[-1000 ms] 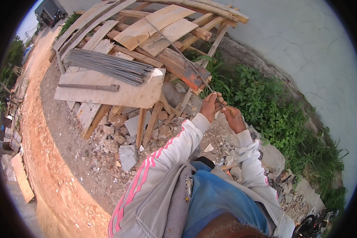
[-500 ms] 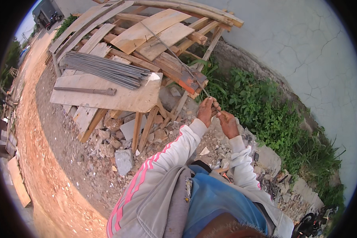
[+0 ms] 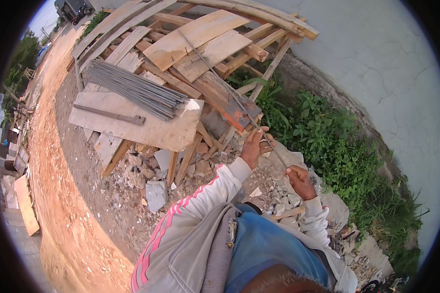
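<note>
2 hands grip 1 thin steel rod: left hand closed around it, right hand pinching its near end. Rod slants over stacked wooden planks.

Outdoor building site: stacked planks, steel rods, rubble.

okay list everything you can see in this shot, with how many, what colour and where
thin steel rod: one, grey, slanting from the plank stack down into both hands
rebar bundle: one bundle, grey, on the flat board
metal bar: one, rusty grey, on the board beside the bundle
flat board: one, pale wood, on propped legs
plank stack: many, tan, leaning behind
rubble: many pieces, grey, under the board
weeds: green patch, along the wall
wall: pale grey, cracked, right
left hand: grip on rod
right hand: grip on rod
</note>
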A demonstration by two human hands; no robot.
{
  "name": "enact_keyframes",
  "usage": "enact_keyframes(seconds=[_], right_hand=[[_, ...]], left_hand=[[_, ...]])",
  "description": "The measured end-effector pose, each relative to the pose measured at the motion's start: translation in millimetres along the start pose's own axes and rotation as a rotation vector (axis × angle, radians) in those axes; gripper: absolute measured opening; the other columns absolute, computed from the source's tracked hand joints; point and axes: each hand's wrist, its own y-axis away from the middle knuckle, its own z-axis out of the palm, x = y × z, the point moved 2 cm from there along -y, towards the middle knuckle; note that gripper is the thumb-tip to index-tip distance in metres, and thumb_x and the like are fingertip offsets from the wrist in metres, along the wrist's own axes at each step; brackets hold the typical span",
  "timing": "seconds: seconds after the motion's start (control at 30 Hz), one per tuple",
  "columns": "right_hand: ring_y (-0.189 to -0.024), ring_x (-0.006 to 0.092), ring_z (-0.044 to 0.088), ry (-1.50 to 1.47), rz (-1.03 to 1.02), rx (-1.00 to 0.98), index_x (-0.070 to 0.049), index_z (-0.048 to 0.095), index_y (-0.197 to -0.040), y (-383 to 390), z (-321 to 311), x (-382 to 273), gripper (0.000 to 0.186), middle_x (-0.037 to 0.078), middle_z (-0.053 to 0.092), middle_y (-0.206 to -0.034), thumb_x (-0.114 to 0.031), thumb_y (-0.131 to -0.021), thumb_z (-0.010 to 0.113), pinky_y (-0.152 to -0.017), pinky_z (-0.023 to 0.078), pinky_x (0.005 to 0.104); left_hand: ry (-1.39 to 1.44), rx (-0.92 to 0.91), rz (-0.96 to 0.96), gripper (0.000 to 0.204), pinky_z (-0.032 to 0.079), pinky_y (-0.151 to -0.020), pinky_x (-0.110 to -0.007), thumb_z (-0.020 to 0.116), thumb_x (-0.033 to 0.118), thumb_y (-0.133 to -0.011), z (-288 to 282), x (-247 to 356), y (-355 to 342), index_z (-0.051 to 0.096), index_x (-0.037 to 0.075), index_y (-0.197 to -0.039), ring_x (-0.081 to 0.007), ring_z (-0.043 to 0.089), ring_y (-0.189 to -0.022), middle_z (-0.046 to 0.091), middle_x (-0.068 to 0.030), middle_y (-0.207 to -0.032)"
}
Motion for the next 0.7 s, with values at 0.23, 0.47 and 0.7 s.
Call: enact_keyframes(seconds=[0.23, 0.47, 0.7], right_hand=[[-0.048, 0.0038, 0.033, -0.265, 0.294, -0.018, -0.007, 0.065, -0.09, 115, -48, 56, 0.032, -0.008, 0.04, -0.059, -0.035, -0.105, 0.059, -0.044, 0.023, 0.0228], [-0.045, 0.0037, 0.028, -0.402, 0.363, -0.035, -0.007, 0.062, -0.091, 170, -46, 88, 0.033, -0.007, 0.035, -0.057, -0.036, -0.106, 0.057, -0.041, 0.019, 0.0244], [-0.044, 0.0035, 0.026, -0.36, 0.329, -0.04, -0.007, 0.063, -0.092, 188, -82, 89, 0.033, -0.008, 0.034, -0.057, -0.035, -0.106, 0.056, -0.041, 0.019, 0.0244]], left_hand=[[-0.002, -0.061, -0.051, 0.029, 0.06, -0.084, -0.04, 0.044, 0.031, -0.11, 5, -23, 9, 0.056, 0.007, -0.119, -0.0239, 0.07, -0.093, 0.063, -0.0056, -0.099], [-0.021, -0.13, -0.119, 0.026, 0.06, -0.086, -0.04, 0.044, 0.031, -0.11, 7, -53, 36, 0.055, 0.007, -0.111, -0.0244, 0.071, -0.096, 0.063, -0.0065, -0.099], [-0.016, -0.232, -0.179, 0.026, 0.06, -0.091, -0.042, 0.046, 0.032, -0.11, 24, -68, 43, 0.055, 0.008, -0.109, -0.0272, 0.072, -0.105, 0.067, -0.0105, -0.103]])
